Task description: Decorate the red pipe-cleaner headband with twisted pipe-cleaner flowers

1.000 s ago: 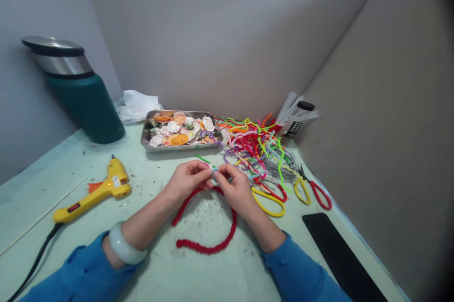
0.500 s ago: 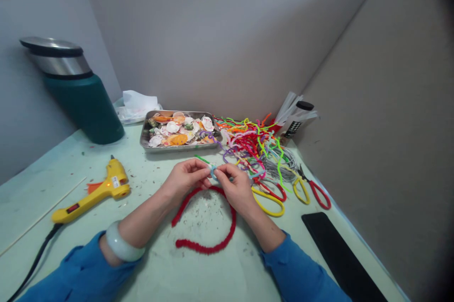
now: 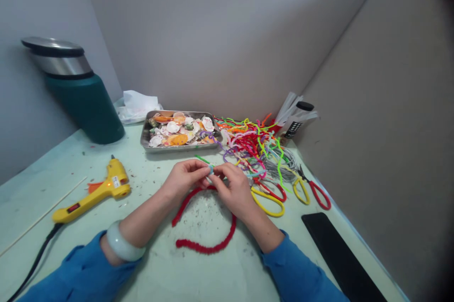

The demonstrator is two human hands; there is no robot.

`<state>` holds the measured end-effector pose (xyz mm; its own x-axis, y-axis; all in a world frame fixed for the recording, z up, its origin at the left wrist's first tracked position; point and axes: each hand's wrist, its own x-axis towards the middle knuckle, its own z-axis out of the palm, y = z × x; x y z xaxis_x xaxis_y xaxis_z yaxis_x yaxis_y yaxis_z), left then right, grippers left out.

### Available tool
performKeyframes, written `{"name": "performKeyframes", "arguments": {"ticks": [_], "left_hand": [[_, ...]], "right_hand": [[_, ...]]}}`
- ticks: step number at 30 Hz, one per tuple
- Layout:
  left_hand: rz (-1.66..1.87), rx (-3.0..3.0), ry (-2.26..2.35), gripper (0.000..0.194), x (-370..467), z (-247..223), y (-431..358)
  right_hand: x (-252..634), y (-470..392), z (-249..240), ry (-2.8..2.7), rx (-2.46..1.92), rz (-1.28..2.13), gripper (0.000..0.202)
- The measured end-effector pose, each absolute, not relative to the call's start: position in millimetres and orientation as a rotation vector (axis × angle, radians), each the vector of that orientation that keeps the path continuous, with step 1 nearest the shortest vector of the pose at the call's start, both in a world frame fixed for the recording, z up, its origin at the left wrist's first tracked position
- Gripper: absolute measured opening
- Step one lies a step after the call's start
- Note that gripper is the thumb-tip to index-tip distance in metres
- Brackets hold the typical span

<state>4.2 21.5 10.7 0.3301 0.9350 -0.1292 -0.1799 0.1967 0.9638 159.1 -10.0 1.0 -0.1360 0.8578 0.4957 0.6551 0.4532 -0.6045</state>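
Between my two hands, above the table, is a small coil of light blue pipe cleaner [image 3: 211,169]. My left hand [image 3: 185,180] pinches it from the left, thumb against the fingers. From the right, my right hand [image 3: 234,189] closes on it with thumb and fingertips. A green strand [image 3: 203,159] sticks out just beyond the left fingers; whether it joins the blue coil I cannot tell. Beneath the hands a red pipe cleaner [image 3: 209,249], bent into an open ring, lies on the table, partly covered by the right hand.
A yellow glue gun [image 3: 95,193] and a thin stick [image 3: 42,217] lie left. Behind stand a green bottle [image 3: 85,108] and a metal tray [image 3: 180,149] of shells. Rightward are tangled pipe cleaners [image 3: 244,141], scissors [image 3: 267,202], more scissors [image 3: 319,195] and a black strip [image 3: 333,240].
My right fingers have shifted slightly around the light blue coil, and less of the coil shows. The left hand stays nearly in place.
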Motion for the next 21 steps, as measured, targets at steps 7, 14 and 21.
{"name": "performKeyframes", "arguments": {"ticks": [7,14,21], "left_hand": [[0.924,1.065,0.898,0.024,-0.4,8.7,25.6],[0.895,1.065,0.848,0.022,-0.3,7.5,25.1],[0.817,1.135,0.86,0.03,-2.9,10.2,26.5]], "right_hand": [[160.7,-9.6,-4.0,-1.955,-1.295,0.194,0.01],[157.8,-11.8,-1.2,-1.88,-1.252,0.252,0.012],[165.4,-8.6,1.1,-1.946,-1.259,0.256,0.012]]}}
